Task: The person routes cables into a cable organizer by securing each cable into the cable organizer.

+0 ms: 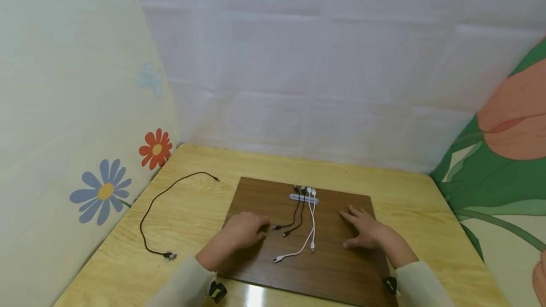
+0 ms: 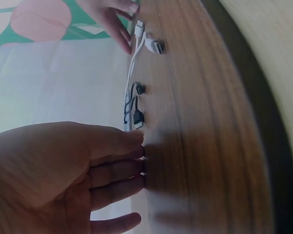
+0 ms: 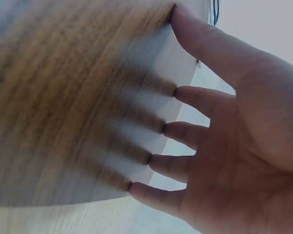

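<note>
On the dark brown wooden board [image 1: 332, 264] lie two black cables [image 1: 302, 212] and two white cables [image 1: 314, 221], held side by side in a small pale cable clip [image 1: 294, 197] near the board's far edge. My left hand [image 1: 244, 229] rests on the board left of the cables, fingers loosely bent and holding nothing. To their right, my right hand [image 1: 366, 229] has its fingers spread, the fingertips touching the board. In the left wrist view, the white plug [image 2: 155, 46] and black plug [image 2: 138, 118] point towards the near side, beyond my left fingertips.
A longer black USB cable [image 1: 142, 224] curves over the light wood table [image 1: 192, 212] left of the board. White sheeting [image 1: 298, 60] hangs behind the table. Flower-printed panels stand at the left [image 1: 85, 108] and right [image 1: 512, 165].
</note>
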Motion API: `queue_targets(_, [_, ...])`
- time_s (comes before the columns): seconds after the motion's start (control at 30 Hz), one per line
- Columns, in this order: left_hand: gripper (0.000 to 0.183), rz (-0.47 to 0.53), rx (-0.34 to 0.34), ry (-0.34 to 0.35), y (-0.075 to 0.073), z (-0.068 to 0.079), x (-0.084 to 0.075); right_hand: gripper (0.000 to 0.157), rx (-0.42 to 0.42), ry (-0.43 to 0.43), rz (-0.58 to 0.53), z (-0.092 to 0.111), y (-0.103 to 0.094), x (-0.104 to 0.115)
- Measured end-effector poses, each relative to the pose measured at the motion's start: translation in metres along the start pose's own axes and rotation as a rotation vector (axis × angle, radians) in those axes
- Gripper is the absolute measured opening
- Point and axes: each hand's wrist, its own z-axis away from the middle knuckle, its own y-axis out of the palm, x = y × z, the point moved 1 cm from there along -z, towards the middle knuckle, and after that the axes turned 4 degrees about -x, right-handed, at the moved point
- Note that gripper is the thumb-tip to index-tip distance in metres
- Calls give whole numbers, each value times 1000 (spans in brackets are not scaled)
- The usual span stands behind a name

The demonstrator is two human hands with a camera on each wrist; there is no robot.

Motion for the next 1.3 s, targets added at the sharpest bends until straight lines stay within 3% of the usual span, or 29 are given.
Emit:
queue_targets(0.2, [38,-19,12,62,2,3,2,95,4,27,-7,5,2,-4])
queue_targets(0.43, [45,44,85,114,1,13,20,94,-9,13,-17,3,3,-2])
queue_targets(0.73, [36,24,24,114,-23,39,48,93,-15,17,-17,3,3,-2])
queue_targets(0.9, [30,72,93,33,-40,59,70,93,-7,26,-17,3,5,-1])
queue_targets(1.1, [43,110,209,-98,-59,80,101,92,-16,20,-21,3,5,-1])
queue_targets(1.3, [38,150,304,-143,-65,94,120,92,-10,49,-1,4,6,-2])
